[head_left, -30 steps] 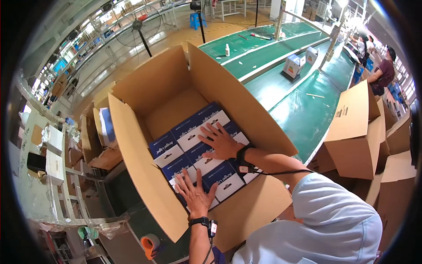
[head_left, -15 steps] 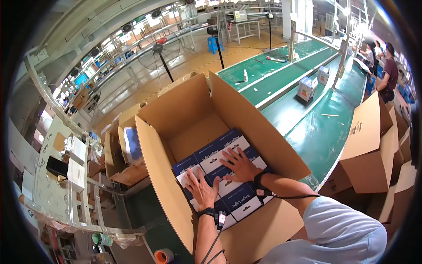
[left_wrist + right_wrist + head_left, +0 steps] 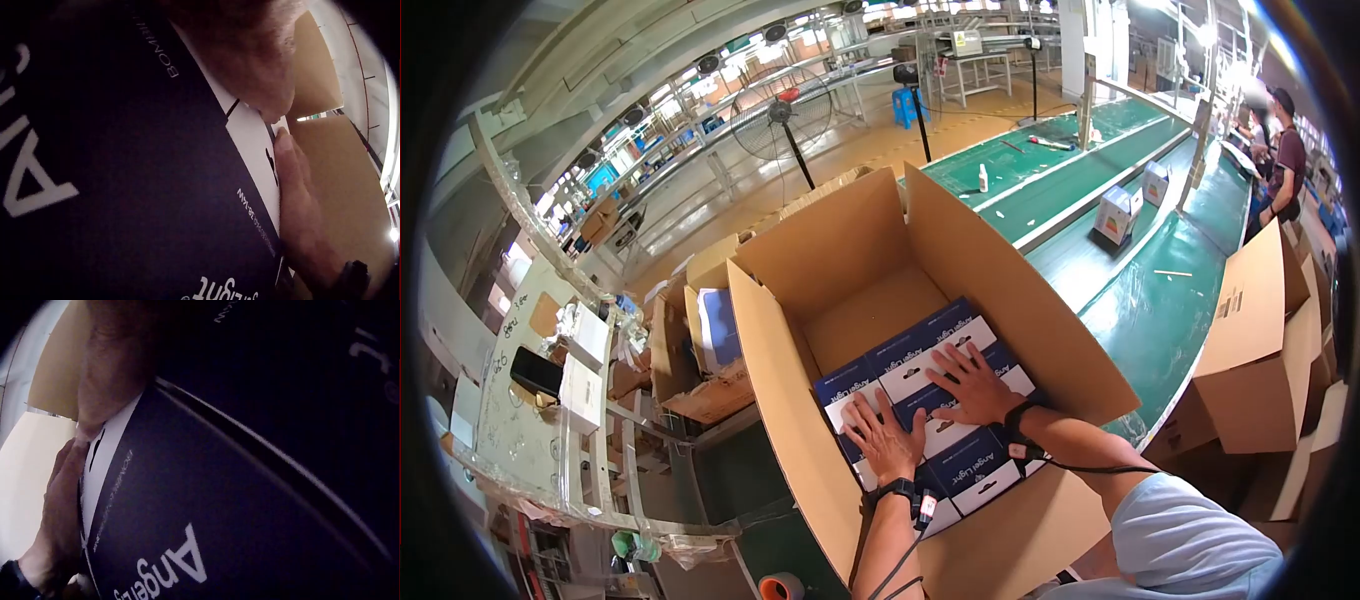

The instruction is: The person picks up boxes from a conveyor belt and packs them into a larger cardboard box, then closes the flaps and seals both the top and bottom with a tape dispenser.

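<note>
Several blue-and-white "Angel Light" boxes (image 3: 980,465) lie packed side by side in a large open cardboard carton (image 3: 795,480). My left hand (image 3: 887,440) rests flat on the boxes at the left, fingers spread. To its right, my right hand (image 3: 978,388) lies on the boxes too, with its fingers straight and spread. The left wrist view shows a dark blue box face (image 3: 144,175) close up, with the right hand (image 3: 300,206) beyond. In the right wrist view, a narrow gap runs between two dark blue boxes (image 3: 162,506), and the left hand (image 3: 59,512) appears behind.
A green conveyor (image 3: 1150,310) runs behind the carton, carrying small boxes (image 3: 1118,215) and a white bottle (image 3: 983,178). Another open carton (image 3: 1250,350) stands at the right. An orange tape roll (image 3: 780,587) sits at the lower left. A person (image 3: 1284,165) stands at the far right.
The head view has swung, so the carton and hands appear lower and farther right. The left hand has slid up the boxes, closer to the right hand, which stays on them.
</note>
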Tool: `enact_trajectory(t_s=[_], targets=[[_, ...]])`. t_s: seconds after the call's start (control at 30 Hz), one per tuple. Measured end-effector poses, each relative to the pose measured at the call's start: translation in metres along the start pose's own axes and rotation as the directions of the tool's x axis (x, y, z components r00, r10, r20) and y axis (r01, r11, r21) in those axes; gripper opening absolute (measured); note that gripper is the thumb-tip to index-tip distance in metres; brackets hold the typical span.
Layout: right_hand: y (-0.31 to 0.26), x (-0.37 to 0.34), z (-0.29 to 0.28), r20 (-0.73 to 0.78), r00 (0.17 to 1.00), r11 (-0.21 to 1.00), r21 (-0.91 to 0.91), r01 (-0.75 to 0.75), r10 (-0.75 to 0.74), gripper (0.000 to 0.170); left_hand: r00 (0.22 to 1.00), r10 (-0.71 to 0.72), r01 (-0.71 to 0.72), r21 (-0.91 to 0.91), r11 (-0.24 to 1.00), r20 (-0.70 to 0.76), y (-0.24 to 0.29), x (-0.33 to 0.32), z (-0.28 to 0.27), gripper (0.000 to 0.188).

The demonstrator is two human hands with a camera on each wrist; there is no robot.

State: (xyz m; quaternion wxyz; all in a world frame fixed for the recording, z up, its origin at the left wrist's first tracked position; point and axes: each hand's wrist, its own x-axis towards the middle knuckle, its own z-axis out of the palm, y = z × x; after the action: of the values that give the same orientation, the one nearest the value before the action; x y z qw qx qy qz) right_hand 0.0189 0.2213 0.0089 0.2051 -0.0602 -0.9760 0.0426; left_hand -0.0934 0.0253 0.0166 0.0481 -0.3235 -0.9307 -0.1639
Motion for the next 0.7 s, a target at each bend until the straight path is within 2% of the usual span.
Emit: enact_trajectory(t_s=[0.4, 0.43, 0.7], targets=[[0.0013, 0.0004, -0.0018, 0.049, 0.999, 1.000, 0.026, -0.001, 0.000, 0.086, 1.000, -0.011, 0.011, -0.033, 0.999, -0.004, 0.0012, 0.0000, -0.0033, 0.091], [0.0011, 0.0007, -0.0009, -0.015, 1.000, 1.000, 0.021, 0.011, -0.011, 0.082, 1.000, -0.014, 0.014, -0.031, 0.999, -0.014, 0.0012, 0.0003, -0.0025, 0.091], [0.0034, -0.0006, 0.0022, -0.027, 1.000, 0.999, 0.033, 0.010, -0.010, 0.082, 0.998, 0.000, -0.001, -0.028, 1.000, -0.058, -0.0001, -0.0001, 0.0010, 0.089]])
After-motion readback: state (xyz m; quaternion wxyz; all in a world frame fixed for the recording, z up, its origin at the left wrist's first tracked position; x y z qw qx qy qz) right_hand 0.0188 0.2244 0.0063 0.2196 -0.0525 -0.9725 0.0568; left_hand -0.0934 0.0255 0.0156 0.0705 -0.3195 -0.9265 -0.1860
